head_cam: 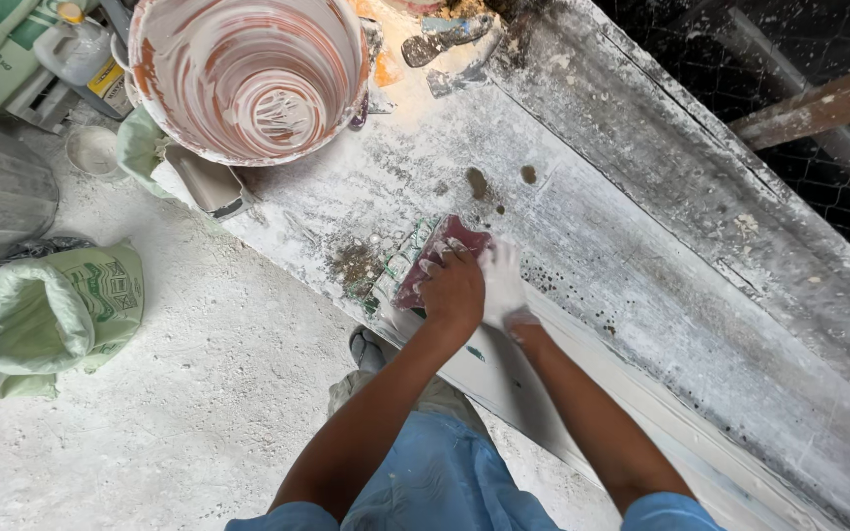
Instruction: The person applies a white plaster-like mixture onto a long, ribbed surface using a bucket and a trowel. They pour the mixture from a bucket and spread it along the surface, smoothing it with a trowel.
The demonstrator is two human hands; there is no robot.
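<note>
- Head view looks straight down on you at a long plaster-caked board (pixel 641 295), both arms stretched out over it.
- Your left hand (pixel 455 287) is pressed flat with the fingers curled down onto a reddish flat pad (pixel 440 258), which lies on the board's near half beside a patch of brown grit (pixel 351 264).
- Your right hand (pixel 504 285), white with dust, sits just beside the left and pushes on the same pad; both hands are closed down on it, not lifting it.
- If you're rubbing the surface, I'd keep the pad flat, weight even across both palms, and use long strokes so an edge doesn't dig in. That's just my read.
- Watch the board's near edge; your hands are close to it.
- Surface: rough, streaked white, a few dark spots and small brown blobs (pixel 477 182).
- Around you: a big bucket (pixel 248 79) smeared white and rust-red at the board's far end, an open green-printed sack (pixel 51 315) on the dusty white floor (pixel 209 393), a plastic jug (pixel 81 49), wire mesh (pixel 819 59) beyond the board.
</note>
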